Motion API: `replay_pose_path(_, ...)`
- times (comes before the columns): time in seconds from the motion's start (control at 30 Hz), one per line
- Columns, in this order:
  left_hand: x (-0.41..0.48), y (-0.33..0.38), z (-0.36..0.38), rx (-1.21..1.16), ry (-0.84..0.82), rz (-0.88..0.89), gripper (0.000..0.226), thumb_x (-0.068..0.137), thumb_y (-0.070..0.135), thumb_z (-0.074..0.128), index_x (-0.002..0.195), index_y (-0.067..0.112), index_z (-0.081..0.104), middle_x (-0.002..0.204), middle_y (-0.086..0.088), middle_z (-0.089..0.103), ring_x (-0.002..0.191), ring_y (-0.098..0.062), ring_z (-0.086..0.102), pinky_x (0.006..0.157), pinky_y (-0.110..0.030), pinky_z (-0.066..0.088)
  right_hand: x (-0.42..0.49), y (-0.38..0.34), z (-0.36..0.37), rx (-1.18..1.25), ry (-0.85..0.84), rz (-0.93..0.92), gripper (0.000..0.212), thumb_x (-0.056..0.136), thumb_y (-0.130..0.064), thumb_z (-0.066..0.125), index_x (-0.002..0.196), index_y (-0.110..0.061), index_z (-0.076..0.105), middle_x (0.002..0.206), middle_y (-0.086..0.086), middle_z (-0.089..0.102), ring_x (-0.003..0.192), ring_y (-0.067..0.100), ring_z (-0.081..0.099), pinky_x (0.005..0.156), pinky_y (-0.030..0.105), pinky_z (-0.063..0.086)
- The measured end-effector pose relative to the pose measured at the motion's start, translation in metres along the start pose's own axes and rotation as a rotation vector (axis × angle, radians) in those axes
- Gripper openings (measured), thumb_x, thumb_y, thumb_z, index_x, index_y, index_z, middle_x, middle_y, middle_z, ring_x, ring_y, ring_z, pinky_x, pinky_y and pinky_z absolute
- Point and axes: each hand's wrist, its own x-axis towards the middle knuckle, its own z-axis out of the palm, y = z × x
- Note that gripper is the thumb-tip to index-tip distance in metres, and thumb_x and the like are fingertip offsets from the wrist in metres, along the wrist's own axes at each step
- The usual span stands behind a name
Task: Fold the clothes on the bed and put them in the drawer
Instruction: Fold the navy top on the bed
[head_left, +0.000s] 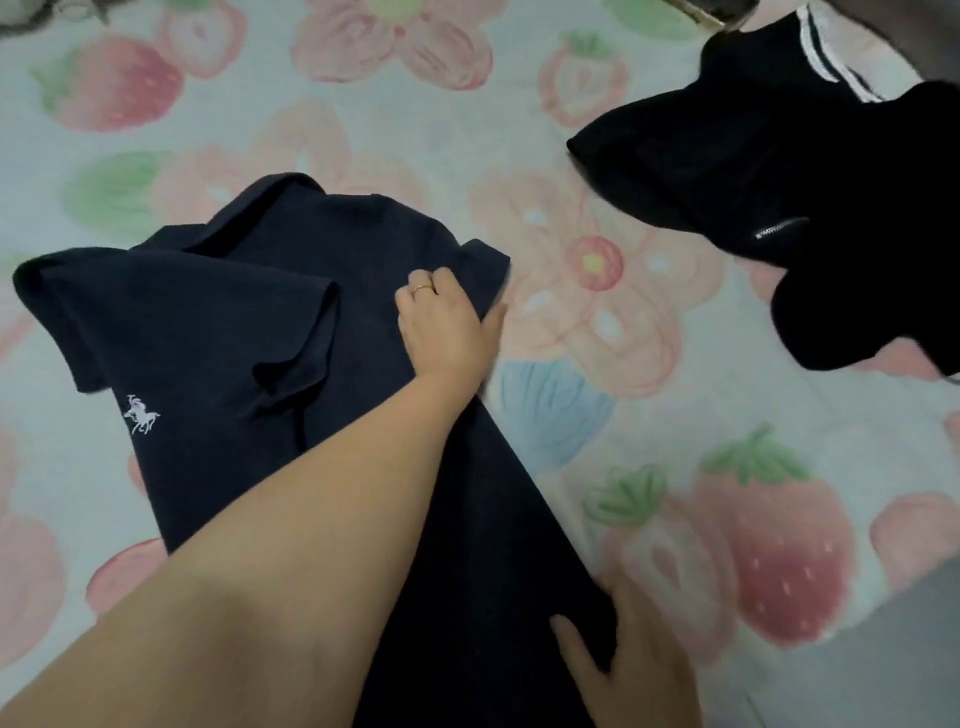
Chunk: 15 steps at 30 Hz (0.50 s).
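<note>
A navy polo shirt (234, 332) with a small white horse logo lies face up on the bed, collar toward the far left. My left hand (441, 322), a ring on one finger, reaches across the shirt and grips the fabric at its right sleeve, which is folded inward. My right hand (628, 665) pinches the shirt's right side edge lower down, thumb on top of the cloth. A pile of black clothes (769, 171) with white stripes lies at the far right. No drawer is in view.
The bed sheet (649, 322) is pale with pink strawberries and flowers. A grey strip (914, 649), apparently the bed's edge, shows at the bottom right. Bare sheet lies between the shirt and the black pile.
</note>
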Motion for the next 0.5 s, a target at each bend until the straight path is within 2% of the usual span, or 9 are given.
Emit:
replay_pose_path(0.07,0.008,0.002,-0.007,-0.077,0.01,-0.043,0.031,0.087,0.019,0.056,0.111,0.001,0.049,0.12,-0.015,0.049,0.106,-0.029,0.044,0.085,-0.028,0.032,-0.002,-0.002,-0.002,0.04,-0.035,-0.021,0.035,0.074,-0.029,0.074,0.106,-0.02,0.062,0.104,-0.005,0.063,0.097,0.018,0.062,0.07,0.018,0.04)
replay_pose_path(0.13,0.016,0.0,-0.025,-0.307,0.081,-0.149,0.012,0.09,0.011,0.049,0.098,0.002,0.052,0.101,-0.009,0.053,0.088,-0.02,0.045,0.07,-0.02,0.028,-0.008,-0.008,-0.008,0.093,0.003,-0.09,0.028,0.07,-0.018,0.078,0.093,-0.026,0.064,0.086,0.002,0.067,0.079,0.016,0.064,0.063,0.019,0.042)
replay_pose_path(0.2,0.022,-0.014,-0.054,-0.608,0.213,-0.327,0.017,0.092,0.012,0.044,0.078,0.005,0.051,0.078,-0.004,0.048,0.071,-0.013,0.041,0.063,-0.024,0.03,-0.017,-0.013,-0.013,0.037,0.16,-0.244,0.027,0.07,-0.008,0.073,0.082,-0.031,0.065,0.073,0.006,0.068,0.053,0.015,0.059,0.048,0.019,0.041)
replay_pose_path(0.23,0.023,-0.027,-0.072,-0.785,0.264,-0.424,0.023,0.091,0.012,0.043,0.069,0.007,0.047,0.069,-0.002,0.046,0.062,-0.012,0.041,0.06,-0.028,0.034,-0.022,-0.015,-0.013,-0.074,0.228,-0.358,0.021,0.074,-0.008,0.065,0.082,-0.026,0.07,0.069,0.007,0.068,0.044,0.019,0.055,0.042,0.02,0.041)
replay_pose_path(0.3,0.018,-0.06,-0.108,-1.101,0.283,-0.583,0.022,0.089,0.01,0.044,0.067,0.01,0.048,0.065,-0.001,0.052,0.052,-0.011,0.051,0.051,-0.024,0.043,-0.035,-0.02,-0.007,-0.37,0.258,-0.618,0.032,0.08,-0.005,0.045,0.095,-0.012,0.072,0.06,0.003,0.063,0.036,0.017,0.047,0.039,0.017,0.042)
replay_pose_path(0.33,0.014,-0.081,-0.122,-1.206,0.261,-0.641,0.016,0.088,0.009,0.046,0.075,0.009,0.055,0.07,-0.003,0.061,0.054,-0.011,0.06,0.053,-0.024,0.05,-0.041,-0.027,-0.003,-0.458,0.247,-0.695,0.038,0.078,-0.001,0.043,0.105,-0.012,0.069,0.055,0.001,0.058,0.035,0.016,0.043,0.042,0.018,0.045)
replay_pose_path(0.4,0.005,-0.119,-0.14,-1.329,0.165,-0.758,0.021,0.09,0.01,0.049,0.106,0.008,0.063,0.097,-0.005,0.069,0.077,-0.014,0.069,0.062,-0.03,0.057,-0.056,-0.043,0.016,-0.476,0.292,-0.694,0.047,0.069,0.004,0.046,0.102,-0.016,0.073,0.045,0.002,0.047,0.03,0.014,0.035,0.039,0.018,0.042)
replay_pose_path(0.47,-0.006,-0.15,-0.146,-1.357,-0.011,-0.834,0.041,0.092,0.026,0.051,0.132,0.017,0.048,0.131,-0.005,0.056,0.106,-0.021,0.062,0.07,-0.037,0.054,-0.076,-0.059,0.035,-0.475,0.175,-0.636,0.047,0.062,0.003,0.045,0.092,-0.017,0.077,0.042,0.003,0.046,0.027,0.014,0.032,0.034,0.015,0.035)
replay_pose_path(0.5,-0.013,-0.158,-0.145,-1.333,-0.1,-0.825,0.05,0.091,0.035,0.053,0.137,0.021,0.04,0.138,-0.006,0.05,0.108,-0.024,0.059,0.07,-0.037,0.052,-0.085,-0.064,0.042,-0.496,0.12,-0.61,0.049,0.061,0.002,0.044,0.097,-0.014,0.073,0.042,0.004,0.047,0.026,0.014,0.033,0.033,0.014,0.032)
